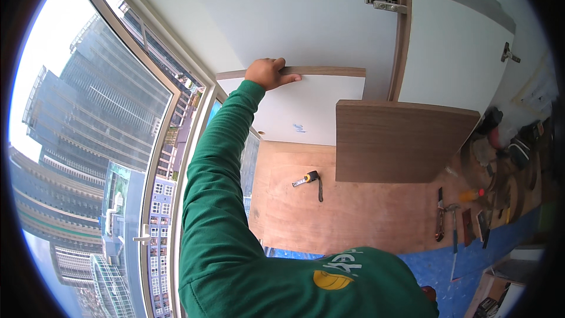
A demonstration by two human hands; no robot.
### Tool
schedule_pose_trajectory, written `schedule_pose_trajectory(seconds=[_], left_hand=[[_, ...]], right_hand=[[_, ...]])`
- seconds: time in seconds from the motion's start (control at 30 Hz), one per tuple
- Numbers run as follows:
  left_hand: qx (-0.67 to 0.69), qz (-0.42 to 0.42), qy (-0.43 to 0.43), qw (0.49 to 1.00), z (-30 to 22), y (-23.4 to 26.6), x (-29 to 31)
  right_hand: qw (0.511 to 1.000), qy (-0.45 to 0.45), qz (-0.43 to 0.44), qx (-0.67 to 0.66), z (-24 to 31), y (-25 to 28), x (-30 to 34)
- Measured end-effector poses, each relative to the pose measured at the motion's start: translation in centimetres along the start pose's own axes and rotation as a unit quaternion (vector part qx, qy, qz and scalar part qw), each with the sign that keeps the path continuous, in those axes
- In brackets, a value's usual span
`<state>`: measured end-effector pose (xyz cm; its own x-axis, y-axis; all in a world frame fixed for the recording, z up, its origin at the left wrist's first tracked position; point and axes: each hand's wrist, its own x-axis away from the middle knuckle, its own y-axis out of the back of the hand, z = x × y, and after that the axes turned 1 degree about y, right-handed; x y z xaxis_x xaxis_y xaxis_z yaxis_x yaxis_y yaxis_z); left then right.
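Observation:
My left arm, in a green sleeve, reaches forward. My left hand (pixel 266 75) is closed over the top edge of a white panel (pixel 318 100) with wood-grain edging, thumb along the near side. Blue scribbled marks show on the panel's white face, and it stands against the white wall. To its right is a brown wood-grain panel (pixel 406 141), which hides part of the white one. Only a small dark patch, seemingly my right hand (pixel 429 293), shows beside my body at the lower edge; its fingers are hidden.
A tape measure (pixel 306 178) lies on the plywood sheet (pixel 306 218). Several hand tools, including a hammer (pixel 454 221), and an orange bottle (pixel 471 195) are at right. White cabinet doors with a metal hinge (pixel 385 5) stand behind. A window (pixel 94 112) runs along the left.

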<state>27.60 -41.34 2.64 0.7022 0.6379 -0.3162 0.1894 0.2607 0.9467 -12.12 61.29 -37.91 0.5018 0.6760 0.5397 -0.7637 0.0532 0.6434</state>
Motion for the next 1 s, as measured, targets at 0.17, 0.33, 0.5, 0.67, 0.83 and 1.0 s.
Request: schedule_pose_trajectory(seconds=[0.17,0.33,0.5,0.67,0.83,1.0], left_hand=[[-0.01,-0.034,-0.049,0.998,0.9,-0.7,-1.0],[-0.046,-0.046,-0.06,0.996,0.6,-0.8,-2.3],[-0.084,-0.046,-0.011,0.995,-0.6,-1.5,-2.9],[-0.064,-0.097,0.004,0.993,-1.3,-2.9,-2.4],[-0.071,-0.101,0.038,0.992,-1.8,-4.3,-2.1],[-0.1,-0.119,0.048,0.987,-2.4,-5.4,-1.7]], right_hand=[[0.994,-0.084,0.009,-0.069,8.0,1.1,-0.1],[0.983,-0.151,0.017,-0.104,12.6,0.4,-0.7],[0.973,-0.185,0.023,-0.135,14.5,-1.5,0.3],[0.979,-0.139,0.04,-0.146,13.8,-4.3,3.1],[0.986,0.034,0.067,0.148,4.2,-13.9,4.6],[0.997,-0.025,0.036,0.056,-0.6,-17.7,6.5]])
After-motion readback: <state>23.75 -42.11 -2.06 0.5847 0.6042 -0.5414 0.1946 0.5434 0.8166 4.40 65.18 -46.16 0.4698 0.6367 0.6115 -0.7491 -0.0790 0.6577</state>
